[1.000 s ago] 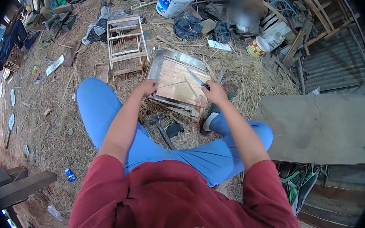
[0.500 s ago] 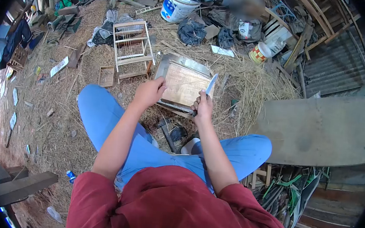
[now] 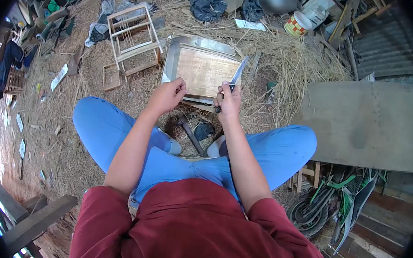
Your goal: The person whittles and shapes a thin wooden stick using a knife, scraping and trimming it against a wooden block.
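Straw (image 3: 291, 62) lies around the upper-centre board (image 3: 204, 70). Left hand (image 3: 169, 95) seemingly pinches a strip (image 3: 202, 88); right hand (image 3: 229, 103) wraps its fingers round the knife (image 3: 239, 70), best angled away.

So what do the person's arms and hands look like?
The left sleeve and right sleeve are short, plain and dark red. Below them, both arms are bare. The left hand and right hand wear no gloves. I can't see any watch or bracelet.

Knife (image 3: 239, 69) was gripped in right hand (image 3: 229, 101), thin strip (image 3: 202, 87) in left hand (image 3: 168, 95), near board (image 3: 203, 68); hammer (image 3: 191, 135) was seen between feet (image 3: 175, 147).
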`<state>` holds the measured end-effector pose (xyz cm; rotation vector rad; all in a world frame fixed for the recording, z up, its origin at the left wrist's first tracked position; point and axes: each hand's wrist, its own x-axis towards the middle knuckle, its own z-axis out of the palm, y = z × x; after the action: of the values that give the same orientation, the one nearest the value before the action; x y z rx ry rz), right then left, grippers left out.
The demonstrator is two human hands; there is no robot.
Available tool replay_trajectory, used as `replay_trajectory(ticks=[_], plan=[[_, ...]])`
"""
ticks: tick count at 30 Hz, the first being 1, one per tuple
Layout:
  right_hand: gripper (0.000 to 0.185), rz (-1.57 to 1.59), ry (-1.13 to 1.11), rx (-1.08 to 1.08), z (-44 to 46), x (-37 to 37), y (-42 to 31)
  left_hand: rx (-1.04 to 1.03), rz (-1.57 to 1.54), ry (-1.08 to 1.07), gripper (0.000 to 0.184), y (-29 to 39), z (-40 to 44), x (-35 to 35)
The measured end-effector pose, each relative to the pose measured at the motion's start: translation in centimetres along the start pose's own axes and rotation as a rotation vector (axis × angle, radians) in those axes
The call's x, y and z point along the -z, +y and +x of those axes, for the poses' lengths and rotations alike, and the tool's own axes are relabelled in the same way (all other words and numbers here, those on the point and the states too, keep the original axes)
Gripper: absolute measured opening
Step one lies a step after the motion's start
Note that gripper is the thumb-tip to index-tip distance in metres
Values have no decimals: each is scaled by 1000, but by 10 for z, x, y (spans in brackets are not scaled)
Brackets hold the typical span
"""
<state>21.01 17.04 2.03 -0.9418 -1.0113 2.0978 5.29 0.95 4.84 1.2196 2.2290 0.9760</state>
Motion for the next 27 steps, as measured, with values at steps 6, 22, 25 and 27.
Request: replay_trajectory(ticks=[6,22,25,27], plan=[[19,-111,56,42,6,8,0,21,-22,-58,18,5,12,-1],[21,-126,29,-14,16,11,10,69,-6,-73,18,-8,11,-5],[20,-166,52,-1,18,13,18,129,21,-130,18,-7,8,-6],[20,-182,66,-5,20,12,24,125,9,-129,19,-10,4,-10]])
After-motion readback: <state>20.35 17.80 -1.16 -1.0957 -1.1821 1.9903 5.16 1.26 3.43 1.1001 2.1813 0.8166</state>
